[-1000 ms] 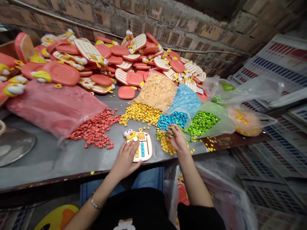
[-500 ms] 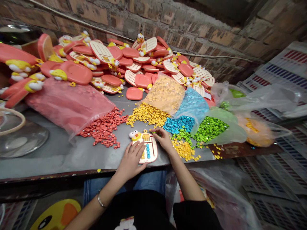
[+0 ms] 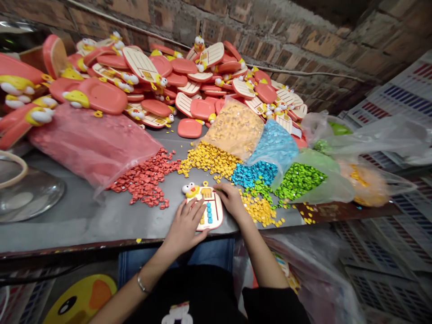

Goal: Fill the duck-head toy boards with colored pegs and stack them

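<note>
A cream toy board (image 3: 213,218) with a red rim and a yellow duck head with bulging white eyes (image 3: 191,189) lies on the table before me. Blue pieces (image 3: 209,212) stand in one of its slots, with yellow ones in the slot beside, partly covered. My left hand (image 3: 185,223) rests across the board's left side, fingers stretched out over its face and thumb along the lower edge. At the upper right corner, my right hand (image 3: 232,200) has its fingertips pinched together against the board. Whatever is between them is too small to make out.
Loose red pieces (image 3: 145,180), yellow pieces (image 3: 209,159), blue pieces (image 3: 254,174) and green pieces (image 3: 300,181) spill from plastic bags around the board. More yellow pieces (image 3: 259,209) lie by my right wrist. Behind rises a heap of similar boards (image 3: 184,66) against a brick wall.
The right fingertips have shifted slightly at the board's upper right corner, and a small dark red piece visible there is now hidden. My left hand stays in place. The view has tilted slightly.
</note>
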{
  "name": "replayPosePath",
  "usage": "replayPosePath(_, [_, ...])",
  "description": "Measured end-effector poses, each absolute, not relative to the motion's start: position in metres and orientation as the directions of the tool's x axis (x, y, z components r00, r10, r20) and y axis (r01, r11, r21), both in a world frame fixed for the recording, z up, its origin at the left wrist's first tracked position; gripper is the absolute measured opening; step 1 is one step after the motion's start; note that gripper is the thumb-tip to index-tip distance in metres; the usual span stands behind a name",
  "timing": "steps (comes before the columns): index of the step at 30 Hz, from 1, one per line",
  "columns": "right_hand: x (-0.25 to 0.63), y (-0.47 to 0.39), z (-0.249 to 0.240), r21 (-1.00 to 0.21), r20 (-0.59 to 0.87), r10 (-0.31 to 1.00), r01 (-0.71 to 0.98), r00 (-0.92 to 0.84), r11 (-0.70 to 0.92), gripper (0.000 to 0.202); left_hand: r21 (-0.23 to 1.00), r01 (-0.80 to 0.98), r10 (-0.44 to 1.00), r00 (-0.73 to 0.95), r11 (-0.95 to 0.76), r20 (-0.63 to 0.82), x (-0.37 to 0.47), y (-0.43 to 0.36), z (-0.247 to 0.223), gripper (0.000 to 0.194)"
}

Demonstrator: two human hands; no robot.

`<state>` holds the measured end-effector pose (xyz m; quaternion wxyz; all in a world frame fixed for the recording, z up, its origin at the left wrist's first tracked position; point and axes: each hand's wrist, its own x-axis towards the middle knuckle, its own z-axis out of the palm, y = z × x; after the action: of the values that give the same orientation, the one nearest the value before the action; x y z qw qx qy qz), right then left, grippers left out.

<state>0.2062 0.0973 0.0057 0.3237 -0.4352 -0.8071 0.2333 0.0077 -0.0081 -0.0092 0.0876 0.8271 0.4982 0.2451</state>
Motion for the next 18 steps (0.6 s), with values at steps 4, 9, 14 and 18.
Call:
replayPosePath(4, [0.207,0.101,0.003,-0.733,0.375,0.888,0.501,-0.266,0.460,0.013,0.398,0.784,0.874,0.375,-0.477,0.309,0.008,-0.008,-0.008,0.066])
replayPosePath(9, [0.201,0.097,0.003,-0.705,0.379,0.846,0.476,-0.374,0.526,0.011,0.408,0.780,0.876,0.373,-0.474,0.306,0.009,-0.008,-0.008,0.065])
replayPosePath(14, [0.207,0.090,0.013,-0.618,0.319,0.818,0.549,-0.478,0.563,0.007,0.408,0.780,0.876,0.375,-0.475,0.303,0.008,-0.007,-0.009,0.065])
replayPosePath(18, [0.218,0.092,0.013,-0.608,0.321,0.864,0.615,-0.389,0.503,0.010,0.393,0.781,0.870,0.384,-0.485,0.311,0.008,-0.007,-0.009,0.065])
